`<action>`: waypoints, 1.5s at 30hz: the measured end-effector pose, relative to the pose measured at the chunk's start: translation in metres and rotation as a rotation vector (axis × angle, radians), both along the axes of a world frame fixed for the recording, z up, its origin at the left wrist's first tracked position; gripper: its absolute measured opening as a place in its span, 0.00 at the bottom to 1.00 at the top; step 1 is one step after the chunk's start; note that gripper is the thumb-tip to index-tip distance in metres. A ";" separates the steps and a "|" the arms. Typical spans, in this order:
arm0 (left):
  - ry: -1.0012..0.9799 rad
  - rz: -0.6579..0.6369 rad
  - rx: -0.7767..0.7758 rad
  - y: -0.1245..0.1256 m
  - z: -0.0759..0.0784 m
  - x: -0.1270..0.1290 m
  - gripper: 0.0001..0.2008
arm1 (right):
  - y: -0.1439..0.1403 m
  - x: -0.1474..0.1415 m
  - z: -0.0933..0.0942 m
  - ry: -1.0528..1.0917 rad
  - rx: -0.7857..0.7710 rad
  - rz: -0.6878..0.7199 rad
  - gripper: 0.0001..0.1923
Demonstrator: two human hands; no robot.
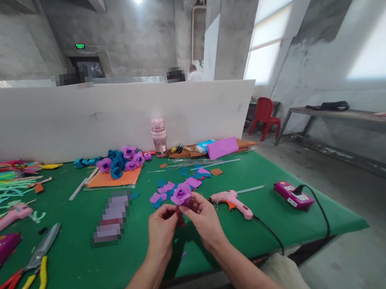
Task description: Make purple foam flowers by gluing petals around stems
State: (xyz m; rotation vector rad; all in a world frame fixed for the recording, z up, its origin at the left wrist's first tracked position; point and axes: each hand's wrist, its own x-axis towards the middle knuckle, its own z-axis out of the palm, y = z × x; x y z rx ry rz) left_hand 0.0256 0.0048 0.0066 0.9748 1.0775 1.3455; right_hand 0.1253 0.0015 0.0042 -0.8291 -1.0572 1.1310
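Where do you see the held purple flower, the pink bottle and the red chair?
Purple flower (181, 194): head view, on its petals.
Pink bottle (160, 140): head view, on its body.
Red chair (264, 109): head view, on its backrest.

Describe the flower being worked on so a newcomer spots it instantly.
Find the green table. Over its near half, the left hand and right hand meet at a purple flower. It alone is hand-held; the clustered flowers lie farther left and back.
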 end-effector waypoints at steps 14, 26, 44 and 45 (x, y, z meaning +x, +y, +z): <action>0.168 -0.070 0.141 -0.003 0.049 -0.050 0.11 | -0.009 0.016 0.003 -0.462 0.307 -0.221 0.17; 0.224 -0.160 0.087 -0.008 0.051 -0.048 0.14 | -0.011 0.008 -0.007 -0.554 0.329 -0.186 0.16; 0.216 -0.010 0.058 0.006 0.036 -0.055 0.12 | -0.011 -0.002 -0.006 -0.164 -0.002 0.081 0.09; 0.226 -0.024 0.042 0.009 0.031 -0.056 0.12 | -0.011 -0.003 -0.006 -0.084 -0.059 0.111 0.11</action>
